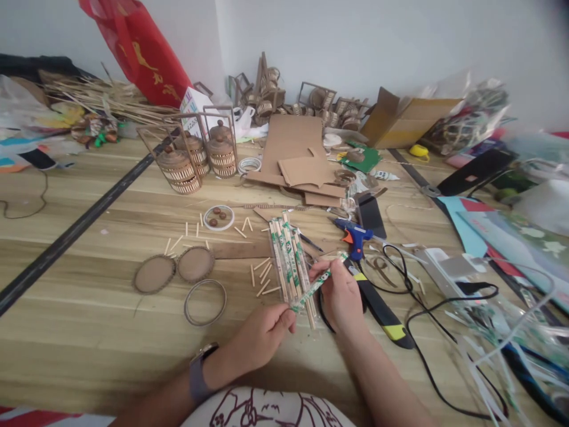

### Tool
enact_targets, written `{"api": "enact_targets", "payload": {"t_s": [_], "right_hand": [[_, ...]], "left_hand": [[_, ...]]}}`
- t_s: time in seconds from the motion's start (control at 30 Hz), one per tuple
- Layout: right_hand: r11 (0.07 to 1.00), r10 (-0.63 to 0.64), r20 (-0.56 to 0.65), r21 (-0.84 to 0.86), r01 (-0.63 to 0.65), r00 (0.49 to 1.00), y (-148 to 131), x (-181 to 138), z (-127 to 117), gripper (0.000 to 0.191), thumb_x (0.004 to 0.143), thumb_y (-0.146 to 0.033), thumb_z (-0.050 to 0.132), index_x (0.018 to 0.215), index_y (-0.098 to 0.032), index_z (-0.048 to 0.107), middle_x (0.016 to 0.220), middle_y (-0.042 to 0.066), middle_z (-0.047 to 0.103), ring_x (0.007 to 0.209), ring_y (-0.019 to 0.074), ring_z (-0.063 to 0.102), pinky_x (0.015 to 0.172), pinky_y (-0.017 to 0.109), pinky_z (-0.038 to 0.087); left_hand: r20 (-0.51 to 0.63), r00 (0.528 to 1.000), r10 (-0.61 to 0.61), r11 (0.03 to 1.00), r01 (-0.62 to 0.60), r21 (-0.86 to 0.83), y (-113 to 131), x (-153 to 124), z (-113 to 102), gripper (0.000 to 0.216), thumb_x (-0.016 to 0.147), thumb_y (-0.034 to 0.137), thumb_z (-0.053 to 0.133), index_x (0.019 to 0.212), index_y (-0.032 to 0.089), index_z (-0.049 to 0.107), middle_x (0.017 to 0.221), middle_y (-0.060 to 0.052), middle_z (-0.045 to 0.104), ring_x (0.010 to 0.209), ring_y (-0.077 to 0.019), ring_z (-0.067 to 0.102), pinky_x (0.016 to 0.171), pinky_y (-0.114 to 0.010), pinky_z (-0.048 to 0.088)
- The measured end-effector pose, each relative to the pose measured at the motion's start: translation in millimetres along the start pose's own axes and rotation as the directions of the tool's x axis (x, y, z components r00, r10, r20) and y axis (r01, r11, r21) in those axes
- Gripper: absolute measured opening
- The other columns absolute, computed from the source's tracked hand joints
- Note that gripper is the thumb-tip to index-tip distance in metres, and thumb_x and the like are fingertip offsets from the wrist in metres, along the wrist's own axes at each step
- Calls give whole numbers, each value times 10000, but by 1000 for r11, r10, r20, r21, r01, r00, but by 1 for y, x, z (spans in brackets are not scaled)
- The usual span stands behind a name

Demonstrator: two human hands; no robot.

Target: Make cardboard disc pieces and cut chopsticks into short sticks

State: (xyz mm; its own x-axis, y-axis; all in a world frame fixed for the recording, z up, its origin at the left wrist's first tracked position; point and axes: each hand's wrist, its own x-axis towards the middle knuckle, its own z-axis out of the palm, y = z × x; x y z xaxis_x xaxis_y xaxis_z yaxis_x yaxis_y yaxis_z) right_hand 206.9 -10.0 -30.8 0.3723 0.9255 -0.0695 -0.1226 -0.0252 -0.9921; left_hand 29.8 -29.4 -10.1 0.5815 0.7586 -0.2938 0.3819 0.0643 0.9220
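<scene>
Between my two hands stretches a narrow chopstick wrapper (313,289) with green panda print. My left hand (269,332) pinches its lower end, while the fingers of my right hand (342,296) are closed around its upper end. Whether chopsticks are inside this wrapper I cannot tell. Just beyond it lies a pile of wrapped chopsticks (287,252) on the wooden table, partly covered by the wrapper and my hands. Short cut sticks (265,271) are scattered to the left of the pile. Close to my right hand lies a black and yellow tool (382,311).
A blue glue gun (355,234) and a black cable (429,305) lie to the right. On the left are two cardboard discs (154,274), a ring (205,302) and a ring with brown beads (219,218). Small lidded baskets (180,169) and cardboard sheets (293,142) stand farther back.
</scene>
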Motion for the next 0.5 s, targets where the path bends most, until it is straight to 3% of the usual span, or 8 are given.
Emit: {"api": "enact_targets", "payload": {"t_s": [0.1,0.3,0.4,0.5], "right_hand": [[998,10,107,-63,-3,994,7,-13,7,495,914,-607,420,784,-193,658,717,54,665,677,186,610,653,308,505],[991,130,372,-9,-136,919,8,-36,23,507,891,-646,439,788,-193,640,744,30,649,439,118,500,390,259,391],[997,38,376,50,-61,926,-2,-31,20,485,892,-618,467,681,-198,585,713,24,627,487,121,506,448,260,414],[999,-36,436,19,31,899,-18,-23,10,560,924,-592,417,520,-211,489,544,9,543,533,141,510,573,282,441]], "left_hand": [[-11,1000,-2,999,2,-40,-2,1,0,367,941,456,328,732,199,486,548,44,388,521,-135,374,547,-265,285],[-17,999,32,992,-34,-118,-3,2,4,422,942,519,301,716,203,464,556,38,387,524,-139,391,545,-275,304],[-51,993,108,992,-111,-66,-3,4,0,447,947,525,315,730,193,521,633,-2,492,626,-163,475,622,-284,359],[-228,963,146,987,-156,-27,-3,5,-8,444,935,537,367,791,185,596,762,-42,577,755,-191,518,714,-302,387]]}}
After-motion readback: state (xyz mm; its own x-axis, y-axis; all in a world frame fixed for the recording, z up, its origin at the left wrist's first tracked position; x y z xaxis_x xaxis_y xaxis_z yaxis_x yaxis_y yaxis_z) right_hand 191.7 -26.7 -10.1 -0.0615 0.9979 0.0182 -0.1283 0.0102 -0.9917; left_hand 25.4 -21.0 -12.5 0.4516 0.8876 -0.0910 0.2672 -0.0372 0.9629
